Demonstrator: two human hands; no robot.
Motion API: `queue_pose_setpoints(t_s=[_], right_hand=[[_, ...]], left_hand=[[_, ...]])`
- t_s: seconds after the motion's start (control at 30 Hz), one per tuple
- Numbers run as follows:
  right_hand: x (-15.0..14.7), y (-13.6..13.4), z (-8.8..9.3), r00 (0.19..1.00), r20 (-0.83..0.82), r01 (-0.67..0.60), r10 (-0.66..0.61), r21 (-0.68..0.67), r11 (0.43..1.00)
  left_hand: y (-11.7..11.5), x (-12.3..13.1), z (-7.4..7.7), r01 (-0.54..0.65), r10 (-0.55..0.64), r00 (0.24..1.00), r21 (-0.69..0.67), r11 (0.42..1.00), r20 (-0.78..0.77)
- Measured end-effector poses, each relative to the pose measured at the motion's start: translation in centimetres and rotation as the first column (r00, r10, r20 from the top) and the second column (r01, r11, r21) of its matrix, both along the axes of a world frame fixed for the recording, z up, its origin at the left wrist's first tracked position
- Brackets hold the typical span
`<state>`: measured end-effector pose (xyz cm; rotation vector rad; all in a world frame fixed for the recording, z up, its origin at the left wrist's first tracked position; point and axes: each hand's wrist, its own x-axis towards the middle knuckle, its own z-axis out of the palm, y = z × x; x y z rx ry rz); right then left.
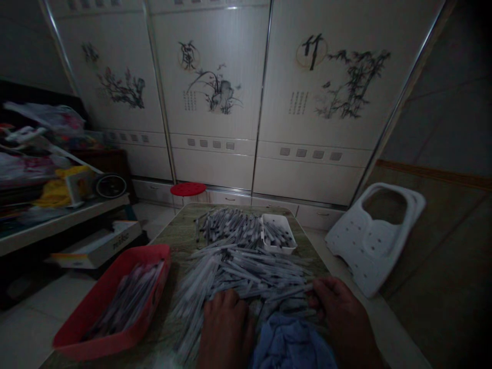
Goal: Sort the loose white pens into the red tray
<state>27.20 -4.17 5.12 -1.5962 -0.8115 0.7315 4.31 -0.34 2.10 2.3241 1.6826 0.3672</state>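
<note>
Pose | right hand (339, 308): fingers pinching stick (295, 292) | left hand (226, 324): fingers curled, grip unclear

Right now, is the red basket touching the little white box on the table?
Apart. The head view shows bare tabletop and a pile of thin sticks between the red basket and the white box.

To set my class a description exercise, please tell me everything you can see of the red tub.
The red tub is long and open-topped, with rounded corners, and looks like plastic. It sits upright at the left edge of the table, its long side slanting away to the right. Slim, pale stick-like pieces lie inside, mostly lengthwise. Only these and the table visibly touch it; its base is hidden.
</note>
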Motion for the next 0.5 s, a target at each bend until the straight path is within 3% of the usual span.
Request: queue_pose_setpoints(t_s=[0.27,0.37,0.5], right_hand=[[-0.3,0.0,-0.1,1.0,-0.027,0.004,-0.004,-0.01,1.0],[-0.4,0.0,-0.2,0.998,-0.057,-0.034,0.036,0.03,0.999],[-0.8,-0.2,0.3,0.997,-0.062,-0.038,0.042,0.07,0.997]], left_hand=[[0.2,-0.3,-0.7,-0.013,0.007,0.997,0.069,0.998,0.076],[0.2,-1.0,-1.1,0.002,-0.032,0.96,0.11,0.994,0.278],[0.0,-1.3,-1.3,-0.015,-0.041,0.793,0.086,0.996,0.607]])
